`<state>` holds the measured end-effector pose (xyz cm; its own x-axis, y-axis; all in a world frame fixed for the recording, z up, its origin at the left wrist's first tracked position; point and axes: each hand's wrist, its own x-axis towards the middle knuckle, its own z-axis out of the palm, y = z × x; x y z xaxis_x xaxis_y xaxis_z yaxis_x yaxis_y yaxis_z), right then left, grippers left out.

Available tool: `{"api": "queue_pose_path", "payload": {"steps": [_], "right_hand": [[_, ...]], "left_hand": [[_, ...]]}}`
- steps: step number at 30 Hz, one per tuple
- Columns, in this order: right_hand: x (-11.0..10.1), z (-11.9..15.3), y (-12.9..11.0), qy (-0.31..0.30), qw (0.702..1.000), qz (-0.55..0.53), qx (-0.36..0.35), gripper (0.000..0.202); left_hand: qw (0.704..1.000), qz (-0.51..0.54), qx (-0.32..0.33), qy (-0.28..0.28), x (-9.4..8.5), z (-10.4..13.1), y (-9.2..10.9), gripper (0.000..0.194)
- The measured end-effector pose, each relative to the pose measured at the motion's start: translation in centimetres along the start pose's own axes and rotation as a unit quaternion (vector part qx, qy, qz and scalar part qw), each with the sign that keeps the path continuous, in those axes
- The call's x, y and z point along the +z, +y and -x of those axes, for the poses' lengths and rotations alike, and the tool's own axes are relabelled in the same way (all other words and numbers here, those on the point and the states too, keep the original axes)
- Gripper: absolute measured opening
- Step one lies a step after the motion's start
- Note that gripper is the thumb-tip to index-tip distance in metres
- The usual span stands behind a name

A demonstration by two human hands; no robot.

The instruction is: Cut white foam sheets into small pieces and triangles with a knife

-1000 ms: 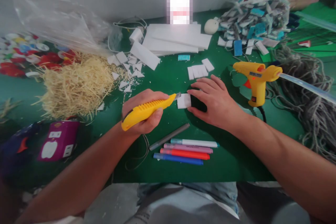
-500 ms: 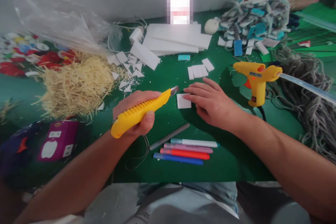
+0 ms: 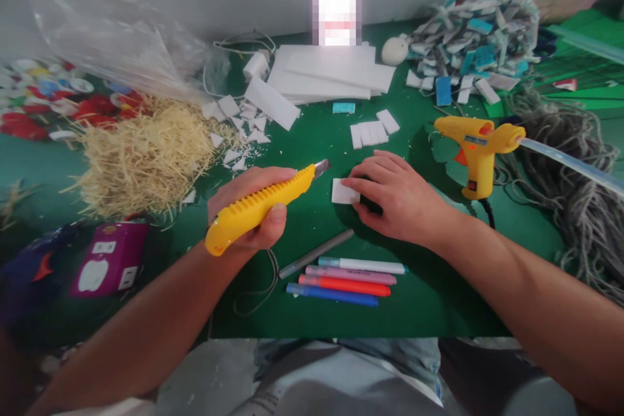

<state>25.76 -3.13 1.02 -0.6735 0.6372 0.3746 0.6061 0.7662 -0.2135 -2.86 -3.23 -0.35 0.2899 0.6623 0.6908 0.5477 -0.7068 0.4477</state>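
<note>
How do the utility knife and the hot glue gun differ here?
The utility knife is in the left hand; the hot glue gun rests on the green table. The knife is straight, the gun pistol-shaped. The knife shows a blade; the gun, a translucent glue stick. Both are mainly yellow.

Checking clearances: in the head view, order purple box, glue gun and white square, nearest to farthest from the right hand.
1. White square: partly covered by the right hand.
2. Glue gun: to the hand's right.
3. Purple box: far left.
</note>
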Motion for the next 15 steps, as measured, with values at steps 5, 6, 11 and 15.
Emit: {"api": "queue_pose_path", "payload": {"steps": [5, 6, 11, 15], "right_hand": [[-0.3, 0.0, -0.4, 0.021, 0.999, 0.021, 0.041, 0.045], [-0.3, 0.0, -0.5, 0.028, 0.998, 0.024, 0.045, 0.043], [0.1, 0.2, -0.3, 0.033, 0.997, 0.034, 0.055, 0.034], [0.4, 0.2, -0.3, 0.035, 0.996, 0.051, 0.058, 0.029]], "left_hand": [[0.998, 0.015, 0.035, 0.057, 0.2, -1.3, 1.6, 0.028], [0.998, 0.013, 0.031, 0.049, 0.2, -1.4, 1.6, 0.029], [0.998, -0.011, 0.049, 0.026, 0.1, -1.6, 1.8, 0.026], [0.998, -0.015, 0.054, -0.013, 0.2, -1.9, 2.0, 0.021]]}}
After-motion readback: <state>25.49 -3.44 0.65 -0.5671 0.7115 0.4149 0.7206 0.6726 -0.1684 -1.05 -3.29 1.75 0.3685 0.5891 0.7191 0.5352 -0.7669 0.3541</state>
